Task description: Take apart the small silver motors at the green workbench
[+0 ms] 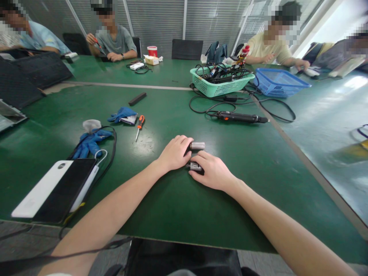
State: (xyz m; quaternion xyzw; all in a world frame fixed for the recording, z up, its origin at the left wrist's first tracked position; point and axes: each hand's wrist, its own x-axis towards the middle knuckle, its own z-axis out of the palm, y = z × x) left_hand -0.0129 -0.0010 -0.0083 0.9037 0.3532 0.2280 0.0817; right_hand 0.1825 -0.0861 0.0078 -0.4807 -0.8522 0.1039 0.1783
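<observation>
In the head view, my left hand (175, 152) is closed around one end of a silver metal cylinder (197, 145), whose bare end points right. Just below and to the right, my right hand (214, 168) grips a shorter metal cylindrical part (194, 166) with slots and a dark tip toward the left. Both parts lie low over the green table (178, 207), side by side and apart. My fingers hide portions of each part; whether the parts rest on the tabletop I cannot tell.
Left are an orange-handled screwdriver (140, 124), blue gloves (90, 145), a dark bar (137, 99) and a white-and-black slab (46, 188) with cables. A corded electric screwdriver (243, 117) lies right, before a green basket (212, 90) and a blue basket (276, 86). Several people sit beyond.
</observation>
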